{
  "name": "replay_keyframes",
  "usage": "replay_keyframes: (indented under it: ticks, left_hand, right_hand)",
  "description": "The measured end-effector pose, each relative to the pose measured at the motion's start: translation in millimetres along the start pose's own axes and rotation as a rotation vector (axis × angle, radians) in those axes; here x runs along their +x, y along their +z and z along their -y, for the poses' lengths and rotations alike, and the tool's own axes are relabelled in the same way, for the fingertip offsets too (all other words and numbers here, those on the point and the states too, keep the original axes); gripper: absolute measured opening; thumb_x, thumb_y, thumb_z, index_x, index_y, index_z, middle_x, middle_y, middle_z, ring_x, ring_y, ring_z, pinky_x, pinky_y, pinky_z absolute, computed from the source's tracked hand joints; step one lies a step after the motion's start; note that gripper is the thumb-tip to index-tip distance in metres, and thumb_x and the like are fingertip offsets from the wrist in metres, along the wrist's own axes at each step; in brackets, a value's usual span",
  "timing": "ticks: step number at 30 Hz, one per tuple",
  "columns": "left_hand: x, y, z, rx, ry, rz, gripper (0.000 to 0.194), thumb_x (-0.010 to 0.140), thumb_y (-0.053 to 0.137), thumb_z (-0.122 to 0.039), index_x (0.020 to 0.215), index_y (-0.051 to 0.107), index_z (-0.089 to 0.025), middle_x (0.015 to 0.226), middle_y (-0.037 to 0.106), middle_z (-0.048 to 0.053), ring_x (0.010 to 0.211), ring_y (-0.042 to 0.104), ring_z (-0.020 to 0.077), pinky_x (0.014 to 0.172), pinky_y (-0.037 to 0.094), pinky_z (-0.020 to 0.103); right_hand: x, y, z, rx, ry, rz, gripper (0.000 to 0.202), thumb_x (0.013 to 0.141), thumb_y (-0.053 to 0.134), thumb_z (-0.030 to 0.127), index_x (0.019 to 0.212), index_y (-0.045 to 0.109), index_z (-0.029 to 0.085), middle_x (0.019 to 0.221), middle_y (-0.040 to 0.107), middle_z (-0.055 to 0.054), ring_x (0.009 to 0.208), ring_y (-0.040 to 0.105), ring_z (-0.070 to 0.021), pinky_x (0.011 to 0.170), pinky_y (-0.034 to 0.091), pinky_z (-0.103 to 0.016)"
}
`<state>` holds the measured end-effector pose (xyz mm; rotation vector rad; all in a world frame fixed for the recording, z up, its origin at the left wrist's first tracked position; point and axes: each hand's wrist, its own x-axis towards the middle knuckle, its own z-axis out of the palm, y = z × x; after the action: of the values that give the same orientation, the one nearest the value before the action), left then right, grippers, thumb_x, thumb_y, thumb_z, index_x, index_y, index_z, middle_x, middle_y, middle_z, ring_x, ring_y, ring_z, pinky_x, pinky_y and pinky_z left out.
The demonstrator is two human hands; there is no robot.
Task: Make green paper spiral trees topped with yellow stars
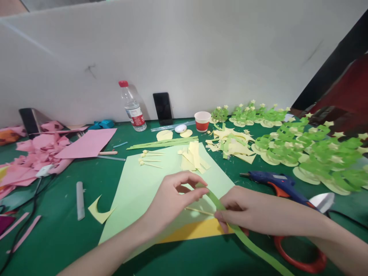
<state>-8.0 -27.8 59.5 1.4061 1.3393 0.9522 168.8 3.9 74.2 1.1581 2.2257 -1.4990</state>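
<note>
Green paper strip (253,247), from above pale sheet (132,191) to its near right; likely light, limp, easily creased, best pinched flat near the end; left hand (168,197), above sheet, fingertips pinching strip; right hand (244,206), sheet's right edge, fingers clamped on thin stick (199,211)

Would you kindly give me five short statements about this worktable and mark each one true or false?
1. The left hand pinches a green strip. True.
2. The right hand is away from that strip. False: the strip runs through it.
3. The glue gun lies left of the pale green sheet. False: it lies to the right.
4. The paper cup is red and white. True.
5. The bottle has a blue cap. False: its cap is red.
</note>
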Motion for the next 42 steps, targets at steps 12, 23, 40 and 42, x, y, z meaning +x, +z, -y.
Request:
replay_keyframes:
  ticks: [12, 23, 40, 42]
  left_hand:
    - [-1.2, -1.7, 2.3, -0.121, 0.095, 0.116, 0.019, 0.078, 0.054, -0.015, 0.075, 0.072, -0.021, 0.073, 0.067, -0.001, 0.064, 0.056, 0.008, 0.054, 0.045, 0.013]
    - [-1.3, -3.9, 3.7, -0.111, 0.034, 0.149, 0.013, 0.07, 0.065, -0.013, 0.074, 0.073, -0.022, 0.078, 0.068, -0.001, 0.069, 0.059, 0.0093, 0.06, 0.046, 0.015]
    - [-1.7, -5.9, 5.7, 0.214, 0.327, 0.021, 0.015, 0.078, 0.056, -0.014, 0.072, 0.07, -0.016, 0.073, 0.069, 0.002, 0.068, 0.061, 0.0131, 0.064, 0.047, 0.02]
    - [-2.4, -6.2, 5.6, 0.234, 0.339, 0.02, 0.016, 0.08, 0.054, -0.015, 0.073, 0.069, -0.016, 0.074, 0.07, 0.003, 0.069, 0.061, 0.0136, 0.065, 0.048, 0.021]
  right_hand:
    - [12.7, 1.6, -1.5, -0.025, -0.253, -0.32, 0.032, 0.085, 0.037, 0.03, 0.056, 0.038, 0.017, 0.052, 0.033, 0.004, 0.05, 0.028, -0.0071, 0.046, 0.021, -0.022]
    - [1.7, 0.7, 4.5, -0.198, -0.211, -0.32, 0.031, 0.086, 0.034, 0.025, 0.056, 0.034, 0.017, 0.053, 0.037, 0.003, 0.052, 0.034, -0.0078, 0.049, 0.024, -0.021]
    - [4.5, -3.0, 3.0, 0.15, -0.149, -0.216, 0.031, 0.083, 0.043, 0.043, 0.082, 0.063, 0.02, 0.07, 0.055, 0.001, 0.062, 0.044, -0.0098, 0.053, 0.034, -0.019]
    - [5.3, -4.4, 2.2, 0.2, -0.145, -0.199, 0.03, 0.082, 0.045, 0.044, 0.083, 0.063, 0.019, 0.069, 0.054, 0.001, 0.062, 0.045, -0.0096, 0.054, 0.035, -0.019]
